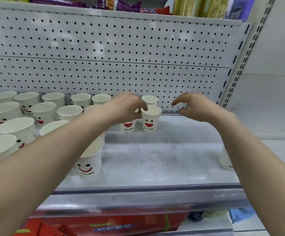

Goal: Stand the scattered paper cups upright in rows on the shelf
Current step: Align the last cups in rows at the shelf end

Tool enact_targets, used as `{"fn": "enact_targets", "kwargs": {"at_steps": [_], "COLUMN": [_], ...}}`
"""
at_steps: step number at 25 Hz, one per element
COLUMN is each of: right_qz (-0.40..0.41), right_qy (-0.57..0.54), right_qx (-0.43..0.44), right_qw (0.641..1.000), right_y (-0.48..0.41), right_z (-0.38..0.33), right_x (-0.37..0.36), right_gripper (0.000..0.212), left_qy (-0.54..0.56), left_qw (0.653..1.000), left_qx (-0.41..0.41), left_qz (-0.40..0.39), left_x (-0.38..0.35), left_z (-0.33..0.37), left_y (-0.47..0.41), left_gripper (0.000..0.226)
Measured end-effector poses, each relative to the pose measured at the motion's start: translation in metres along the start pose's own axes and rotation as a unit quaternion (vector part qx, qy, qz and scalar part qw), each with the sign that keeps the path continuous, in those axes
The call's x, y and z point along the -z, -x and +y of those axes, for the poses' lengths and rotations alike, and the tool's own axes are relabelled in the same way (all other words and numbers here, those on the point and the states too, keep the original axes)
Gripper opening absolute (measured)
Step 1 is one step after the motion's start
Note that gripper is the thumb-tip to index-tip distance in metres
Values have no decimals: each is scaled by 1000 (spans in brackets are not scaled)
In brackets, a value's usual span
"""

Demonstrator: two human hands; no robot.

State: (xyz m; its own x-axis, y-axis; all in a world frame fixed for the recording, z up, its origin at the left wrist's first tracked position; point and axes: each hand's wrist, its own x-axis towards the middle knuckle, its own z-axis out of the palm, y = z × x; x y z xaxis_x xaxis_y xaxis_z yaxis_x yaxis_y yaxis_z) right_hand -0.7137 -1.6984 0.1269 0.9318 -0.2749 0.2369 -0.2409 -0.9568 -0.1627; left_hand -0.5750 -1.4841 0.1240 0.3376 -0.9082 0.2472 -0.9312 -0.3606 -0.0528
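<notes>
1. Forearms [61, 150] stretch in over the shelf [163, 159] toward its back. Judging by this, the step in hand is seating one cup at the right end of the second row.
2. Behind the shelf stands the pegboard [121, 48]. The rows can grow rightward along it, so use its lower edge as the line to square them against.
3. Rows [44, 113] of upright cups fill the left side, rims close together. Each new one should match their spacing and turn its smile outward.
4. Left hand [126, 106] curls over the row's end, fingertips on the rim of the end cup [151, 119]. That cup stands upright just in front of a back-row one. The thumb is hidden, but the hold looks like a rim pinch, and it should stay light because paper rims dent easily.
5. Right hand [194, 106] hovers near the back, fingers loosely bent and apart, with nothing plainly in it. It could steady the neighbours or fetch the next cup.
6. Stray cup [226, 159] sits at the right, half hidden behind the right forearm, and is probably next. The arm should lift clear so it does not knock the cup over.
</notes>
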Motion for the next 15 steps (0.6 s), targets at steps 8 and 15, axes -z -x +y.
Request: {"fn": "enact_targets", "kwargs": {"at_steps": [8,15], "right_qz": [-66,-33], "right_qy": [68,-23], "right_qx": [-66,5], "right_qw": [993,999], "right_y": [-4,-30], "right_z": [147,187], "right_x": [29,-23], "right_gripper": [52,40], "left_qy": [77,288], "left_qw": [996,956], "left_qx": [-25,54], "left_qz": [37,28], "left_x": [-11,-49], "left_z": [111,213], "left_y": [-45,-47], "left_gripper": [41,65]}}
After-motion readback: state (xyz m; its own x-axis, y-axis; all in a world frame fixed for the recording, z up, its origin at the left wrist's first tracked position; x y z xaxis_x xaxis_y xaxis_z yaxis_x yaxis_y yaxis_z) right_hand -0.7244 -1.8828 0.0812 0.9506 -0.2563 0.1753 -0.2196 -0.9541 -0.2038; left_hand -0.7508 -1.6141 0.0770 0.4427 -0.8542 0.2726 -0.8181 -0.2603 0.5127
